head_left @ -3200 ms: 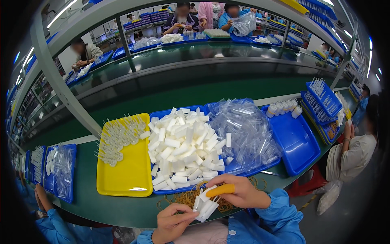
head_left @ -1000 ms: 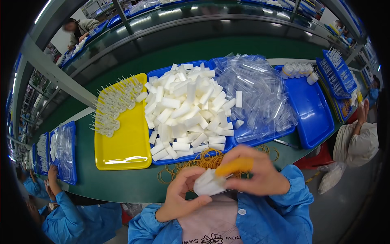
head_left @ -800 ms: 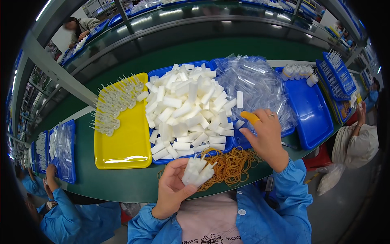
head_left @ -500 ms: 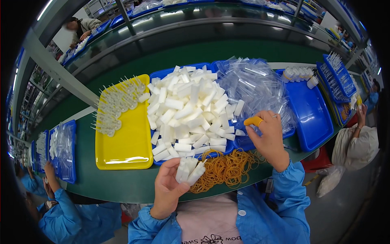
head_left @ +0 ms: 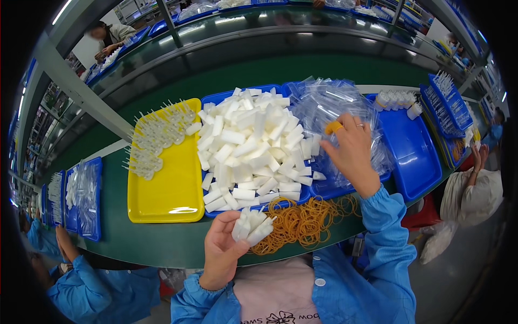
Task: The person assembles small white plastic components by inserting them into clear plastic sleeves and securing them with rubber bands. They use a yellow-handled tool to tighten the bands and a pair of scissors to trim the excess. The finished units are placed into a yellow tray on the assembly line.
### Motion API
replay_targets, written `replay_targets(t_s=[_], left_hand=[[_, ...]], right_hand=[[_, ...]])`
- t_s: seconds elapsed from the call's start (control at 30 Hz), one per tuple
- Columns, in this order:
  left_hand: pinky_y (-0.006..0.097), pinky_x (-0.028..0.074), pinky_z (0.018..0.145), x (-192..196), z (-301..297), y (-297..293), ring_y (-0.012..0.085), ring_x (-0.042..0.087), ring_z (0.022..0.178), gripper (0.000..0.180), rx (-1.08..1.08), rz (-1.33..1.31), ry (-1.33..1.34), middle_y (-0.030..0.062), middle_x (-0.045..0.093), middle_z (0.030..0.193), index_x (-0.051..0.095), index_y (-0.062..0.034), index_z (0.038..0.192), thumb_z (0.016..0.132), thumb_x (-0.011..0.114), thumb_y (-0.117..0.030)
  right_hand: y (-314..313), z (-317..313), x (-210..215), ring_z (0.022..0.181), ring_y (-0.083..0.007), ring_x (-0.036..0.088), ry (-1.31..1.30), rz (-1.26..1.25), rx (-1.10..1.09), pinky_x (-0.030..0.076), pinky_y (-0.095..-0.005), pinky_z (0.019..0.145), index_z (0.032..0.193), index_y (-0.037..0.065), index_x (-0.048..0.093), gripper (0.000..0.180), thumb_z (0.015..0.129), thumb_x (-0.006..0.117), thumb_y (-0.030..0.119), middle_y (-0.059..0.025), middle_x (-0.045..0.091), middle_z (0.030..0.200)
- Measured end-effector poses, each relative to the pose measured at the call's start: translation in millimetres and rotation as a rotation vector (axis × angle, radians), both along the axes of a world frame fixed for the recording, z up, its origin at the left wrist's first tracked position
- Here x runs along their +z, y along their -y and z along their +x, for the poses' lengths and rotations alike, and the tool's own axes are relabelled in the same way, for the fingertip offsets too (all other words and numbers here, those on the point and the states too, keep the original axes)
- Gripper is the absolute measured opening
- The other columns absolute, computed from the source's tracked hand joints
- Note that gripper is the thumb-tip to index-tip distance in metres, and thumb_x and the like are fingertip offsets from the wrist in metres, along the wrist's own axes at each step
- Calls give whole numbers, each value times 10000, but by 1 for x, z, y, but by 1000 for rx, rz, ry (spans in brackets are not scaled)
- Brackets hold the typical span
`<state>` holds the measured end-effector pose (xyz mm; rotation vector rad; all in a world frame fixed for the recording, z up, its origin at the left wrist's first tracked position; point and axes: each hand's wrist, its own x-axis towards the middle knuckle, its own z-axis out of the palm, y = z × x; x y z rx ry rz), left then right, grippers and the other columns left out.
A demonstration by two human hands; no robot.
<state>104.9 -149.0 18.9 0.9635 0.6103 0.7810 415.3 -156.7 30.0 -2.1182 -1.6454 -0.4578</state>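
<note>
My left hand (head_left: 222, 249) is closed around a bunch of white pieces (head_left: 251, 227), a few with thin tips sticking out. It is above the table's near edge, beside a heap of tan rubber bands (head_left: 299, 224). Over a pile of clear plastic tubes or sleeves (head_left: 329, 102) is my right hand (head_left: 352, 144), thumb apart from the fingers and nothing seen in its grasp. An orange finger cot covers one of its fingertips. Left of that pile, white foam blocks (head_left: 251, 137) are heaped in a blue tray (head_left: 212, 100).
A yellow tray (head_left: 164, 200) at left holds rows of translucent pieces with thin stems (head_left: 156, 137). To the right, a blue tray (head_left: 415, 156) has banded white bundles (head_left: 396, 100) at its far end. Stacked trays (head_left: 448, 108) stand beyond. Co-workers sit on both sides.
My right hand has moved away from me, from the near edge of the clear pile to over its middle, and its fingers have spread. My left hand stays nearly in place with its bunch.
</note>
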Motion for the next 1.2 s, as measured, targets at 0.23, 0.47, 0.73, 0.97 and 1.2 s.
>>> replay_targets(t_s=[0.23,0.47,0.73,0.97,1.2], left_hand=[[343,397,993,0,1,3,223,498,1173,560,-15,-45,81,153,519,1247,391,14,1300,783,599,69],[348,421,983,-7,11,6,217,477,1187,519,-116,290,112,129,438,1283,428,7,1285,819,658,-1],[317,454,944,-3,7,8,199,494,1132,420,-126,342,68,126,443,1255,547,1,1205,804,671,2],[306,463,927,-4,9,6,197,499,1123,436,-120,335,85,128,450,1248,551,-1,1213,797,678,2],[310,470,888,-6,8,6,199,521,1100,389,-67,415,13,135,479,1225,588,3,1180,807,685,-53]], right_hand=[[35,-21,6,857,-234,555,-744,338,162,404,-367,810,841,40,599,184,695,705,74,-82,580,913],[79,-92,32,851,-209,557,-1078,434,429,426,-315,815,1017,-13,590,364,717,752,115,-105,586,895],[74,-101,28,850,-210,558,-1108,447,485,429,-314,779,1017,-14,595,383,709,771,130,-119,588,940],[70,-104,24,842,-193,562,-1138,378,525,431,-290,752,1020,-11,602,393,695,784,114,-113,589,938],[71,-111,15,793,-189,577,-906,426,485,443,-276,713,1009,-15,605,407,682,806,118,-115,600,923]])
